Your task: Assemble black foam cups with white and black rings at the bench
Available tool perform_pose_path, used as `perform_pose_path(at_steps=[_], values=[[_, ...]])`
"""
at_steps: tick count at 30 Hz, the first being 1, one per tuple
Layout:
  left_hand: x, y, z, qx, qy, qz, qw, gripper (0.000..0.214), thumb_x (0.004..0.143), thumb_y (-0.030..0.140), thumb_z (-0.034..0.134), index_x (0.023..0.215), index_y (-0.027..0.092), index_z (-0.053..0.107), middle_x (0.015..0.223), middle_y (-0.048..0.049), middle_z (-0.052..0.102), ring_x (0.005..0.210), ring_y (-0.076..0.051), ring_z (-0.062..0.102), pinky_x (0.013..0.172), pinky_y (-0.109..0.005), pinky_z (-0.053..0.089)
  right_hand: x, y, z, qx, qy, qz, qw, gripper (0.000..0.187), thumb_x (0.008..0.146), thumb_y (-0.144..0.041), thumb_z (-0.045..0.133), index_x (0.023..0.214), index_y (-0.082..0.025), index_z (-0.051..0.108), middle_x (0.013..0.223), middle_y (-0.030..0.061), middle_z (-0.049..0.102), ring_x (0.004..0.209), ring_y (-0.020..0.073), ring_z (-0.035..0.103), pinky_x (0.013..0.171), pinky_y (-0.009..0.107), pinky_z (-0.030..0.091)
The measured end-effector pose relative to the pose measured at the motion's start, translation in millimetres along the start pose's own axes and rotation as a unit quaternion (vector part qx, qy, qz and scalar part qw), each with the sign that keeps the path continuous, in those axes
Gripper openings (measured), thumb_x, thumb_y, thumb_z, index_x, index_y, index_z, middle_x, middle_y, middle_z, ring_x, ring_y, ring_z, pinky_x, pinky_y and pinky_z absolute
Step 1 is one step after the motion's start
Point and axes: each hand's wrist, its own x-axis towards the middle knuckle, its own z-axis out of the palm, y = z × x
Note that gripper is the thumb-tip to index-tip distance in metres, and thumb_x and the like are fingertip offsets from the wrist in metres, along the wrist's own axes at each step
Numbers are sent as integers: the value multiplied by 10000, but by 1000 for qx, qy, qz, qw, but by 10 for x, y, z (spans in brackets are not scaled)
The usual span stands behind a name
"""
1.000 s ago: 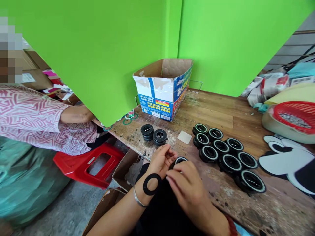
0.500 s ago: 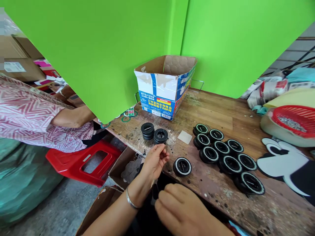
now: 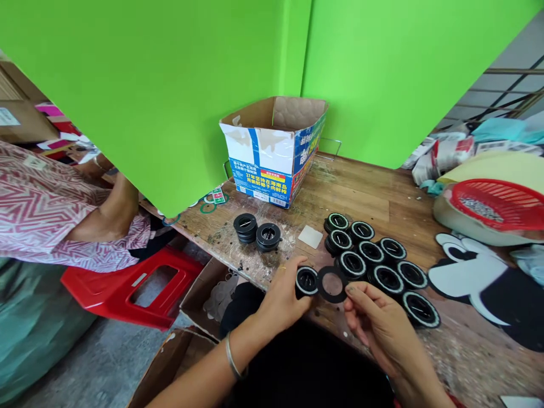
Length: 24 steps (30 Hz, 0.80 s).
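Observation:
My left hand [image 3: 285, 297] is wrapped round the side of a small stack of black rings [image 3: 306, 280] near the table's front edge, thumb on the near side. Between thumb and fingertips, my right hand [image 3: 376, 317] pinches the right rim of a flat black ring [image 3: 321, 289], with the table visible through its hole. That ring lies edge to edge with the stack in the left hand. Further right stand several ring stacks with pale bands on top [image 3: 371, 251]. Two plain black ring stacks [image 3: 268, 235] stand to the left.
A pale square card [image 3: 310, 237] lies mid-table. Behind stands an open carton [image 3: 263, 147] against green panels [image 3: 361, 73]. A red basket [image 3: 505, 207] in a bowl and a black-and-white cut-out [image 3: 480, 277] are at right. Beyond the left panel sits another person [image 3: 97, 221].
My left hand has come down and right onto the ring stack. My right hand has moved right and up, and now holds a flat black ring beside it. The view has shifted slightly.

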Motion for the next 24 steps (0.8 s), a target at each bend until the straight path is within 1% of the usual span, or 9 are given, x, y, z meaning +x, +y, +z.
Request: perform_pose_path(at_steps=[3, 5, 6, 8, 11, 13, 16, 20, 24], values=[[83, 12, -228, -79, -139, 22, 987, 774, 665, -11, 520, 1390, 255, 469, 1397, -58, 543, 1319, -234, 473, 1160, -400, 298, 44, 54, -30, 14, -33, 53, 998, 524, 516, -597, 830, 593, -169, 538, 414, -23, 514, 294, 35, 337, 277, 132, 212], [85, 17, -325, -125, -162, 13, 979, 766, 662, -19, 504, 1373, 265, 503, 1422, -38, 525, 1358, -222, 436, 1186, -395, 264, 81, 110, -52, 22, -48, 74, 996, 504, 535, -581, 821, 590, -175, 527, 407, -37, 492, 303, 35, 328, 283, 135, 203], [70, 11, -341, -148, -138, -3, 979, 730, 668, -15, 511, 1345, 257, 532, 1396, -45, 548, 1342, -221, 455, 1174, -388, 290, 104, 139, -55, 30, -52, 79, 995, 493, 541, -566, 821, 589, -178, 521, 418, -43, 491, 314, 38, 335, 288, 139, 205], [18, -16, -314, -176, -37, -57, 982, 562, 690, 18, 557, 1214, 218, 609, 1216, -75, 649, 1178, -211, 585, 1048, -340, 437, 155, 188, -37, 52, -49, 71, 995, 476, 530, -524, 837, 587, -184, 508, 449, -57, 481, 350, 45, 353, 306, 147, 215], [-79, -71, -209, -190, 90, -155, 965, 182, 749, 187, 666, 924, 175, 617, 800, -36, 663, 741, -160, 649, 675, -248, 531, 233, 226, 44, 66, -21, 26, 997, 419, 508, -446, 848, 589, -179, 536, 497, -60, 482, 428, 58, 390, 365, 165, 278], [-130, -92, -149, -226, 78, -200, 950, 243, 759, 358, 714, 826, 169, 578, 652, -3, 615, 582, -141, 609, 532, -224, 493, 280, 236, 112, 43, -12, -2, 999, 354, 523, -412, 832, 593, -169, 585, 543, -34, 537, 495, 80, 442, 443, 190, 361], [-160, -87, -101, -303, 40, -249, 919, 444, 667, 523, 787, 775, 148, 575, 614, -12, 624, 537, -134, 617, 504, -210, 497, 330, 255, 187, 14, -15, -22, 1000, 274, 550, -381, 801, 647, -164, 663, 693, 28, 664, 647, 146, 560, 609, 249, 468], [-136, -64, -87, -366, 60, -277, 886, 560, 530, 557, 870, 766, 121, 611, 641, -25, 646, 561, -127, 641, 539, -201, 537, 363, 307, 212, 1, -24, -39, 999, 244, 589, -387, 761, 668, -171, 682, 798, 71, 712, 751, 201, 607, 697, 299, 496], [-114, -65, -95, -394, 58, -284, 872, 573, 495, 547, 894, 751, 113, 622, 631, -22, 639, 557, -127, 643, 542, -203, 556, 370, 340, 205, -18, -6, -43, 999, 294, 588, -409, 774, 721, -154, 707, 803, 72, 703, 758, 200, 600, 703, 300, 493]])
